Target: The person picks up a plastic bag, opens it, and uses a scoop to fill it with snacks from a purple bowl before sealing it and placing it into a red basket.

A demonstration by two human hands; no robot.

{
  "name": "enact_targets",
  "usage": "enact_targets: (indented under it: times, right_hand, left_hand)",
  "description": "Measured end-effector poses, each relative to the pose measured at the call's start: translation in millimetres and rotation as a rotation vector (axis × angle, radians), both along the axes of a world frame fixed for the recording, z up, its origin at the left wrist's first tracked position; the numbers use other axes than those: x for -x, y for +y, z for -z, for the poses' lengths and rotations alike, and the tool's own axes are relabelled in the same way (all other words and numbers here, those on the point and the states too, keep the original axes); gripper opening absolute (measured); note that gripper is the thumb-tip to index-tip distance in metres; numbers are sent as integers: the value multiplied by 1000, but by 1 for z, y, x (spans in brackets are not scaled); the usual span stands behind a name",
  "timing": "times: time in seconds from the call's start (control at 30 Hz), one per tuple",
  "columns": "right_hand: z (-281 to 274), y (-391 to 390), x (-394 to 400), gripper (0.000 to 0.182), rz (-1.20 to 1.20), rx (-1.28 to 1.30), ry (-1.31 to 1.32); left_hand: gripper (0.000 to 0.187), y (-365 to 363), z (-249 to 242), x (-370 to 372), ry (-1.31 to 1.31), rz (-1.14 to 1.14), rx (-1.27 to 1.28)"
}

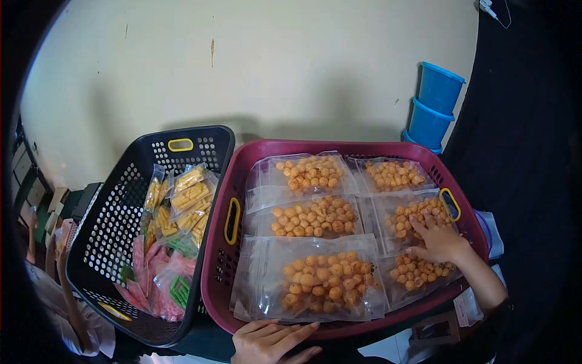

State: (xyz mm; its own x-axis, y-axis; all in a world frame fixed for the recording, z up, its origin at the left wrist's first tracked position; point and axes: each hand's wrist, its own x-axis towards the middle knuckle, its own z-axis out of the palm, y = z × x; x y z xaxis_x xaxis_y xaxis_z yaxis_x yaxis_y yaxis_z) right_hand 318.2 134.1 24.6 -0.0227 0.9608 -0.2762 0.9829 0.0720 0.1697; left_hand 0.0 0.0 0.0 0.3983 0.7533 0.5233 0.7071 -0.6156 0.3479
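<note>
A maroon plastic basket (225, 267) holds several clear zip bags of round orange snacks (315, 282). My right hand (438, 241) lies flat, fingers spread, on the bags at the basket's right side (418, 273), next to the yellow handle (450, 204). It grips nothing. At the bottom of the view my left hand (270, 341) rests on the basket's near rim, just below the big front bag, fingers apart and holding nothing.
A black basket (112, 212) to the left holds bags of yellow sticks (189, 197) and pink and green snacks (167, 285). Another person's arm (70, 303) shows at the lower left. Stacked blue tubs (433, 106) stand by the wall at the back right.
</note>
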Motion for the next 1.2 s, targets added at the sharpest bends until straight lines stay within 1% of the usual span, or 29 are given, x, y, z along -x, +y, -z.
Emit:
enact_targets:
  times: [0.07,0.1,0.17,0.2,0.23,0.3,0.33,0.4,0.43,0.5,0.53,0.6,0.63,0.7,0.73,0.8,0.87,0.93,1.0,1.07,1.13,1.17,1.2]
  right_hand:
    - [-15,1,7,64,-129,-48,2]
    - [-17,-1,15,64,-131,-54,16]
    - [-28,-2,40,58,-578,-138,229]
    - [-28,-8,59,57,-673,-154,304]
    - [-24,-14,78,55,-764,-168,384]
    - [-1,-21,104,54,-920,-274,350]
    - [12,-21,113,54,-918,-275,355]
    - [31,-18,126,56,-1037,-213,349]
    - [34,-17,128,56,-1040,-211,358]
    - [33,-14,130,59,-1034,-15,372]
    - [30,-13,131,59,-1041,-9,367]
    - [19,-12,131,61,-986,162,449]
    - [17,-17,132,61,-988,165,448]
    - [17,-28,131,61,-1061,-95,432]
    - [21,-30,131,61,-1063,-91,432]
    - [28,-33,134,64,-1020,-63,245]
    - [23,-30,137,62,-1009,-19,264]
    - [9,-20,142,60,-997,23,282]
    - [-18,3,151,52,-995,262,325]
    - [-32,25,158,46,-939,192,451]
    - [-21,57,162,45,-995,-159,460]
    - [-17,69,165,45,-997,-161,462]
    - [-15,79,169,46,-998,-322,340]
  left_hand:
    - [38,1,-8,0,-109,64,-90]
    - [38,1,-8,0,-94,63,-95]
    - [35,3,-7,-2,-105,63,-99]
    - [35,3,-7,-2,-99,61,-96]
    - [35,1,-8,-1,-94,59,-90]
    - [35,0,-8,-2,-87,60,-83]
    - [35,0,-8,-3,-93,58,-102]
    - [35,-1,-7,-3,-98,52,-117]
    - [35,-3,-8,-3,-89,43,-117]
    - [36,-2,-6,-4,-96,25,-127]
    - [36,-3,-5,-4,-98,20,-123]
    - [36,-4,-5,-3,-100,12,-120]
    - [37,-4,-6,-2,-100,11,-128]
    - [37,-4,-6,-3,-107,6,-135]
    - [36,-4,-5,-3,-109,8,-125]
    - [36,-4,-6,-2,-107,12,-108]
    - [36,-3,-5,-2,-108,11,-150]
    - [36,-5,-6,-1,-83,12,-130]
    - [37,-5,-4,-2,-62,9,-115]
    - [33,-2,4,-4,1,-20,-104]
    - [33,-1,4,-4,-8,-13,-110]
    - [33,-1,4,-4,-19,-2,-116]
    - [33,-1,4,-5,-17,-3,-118]
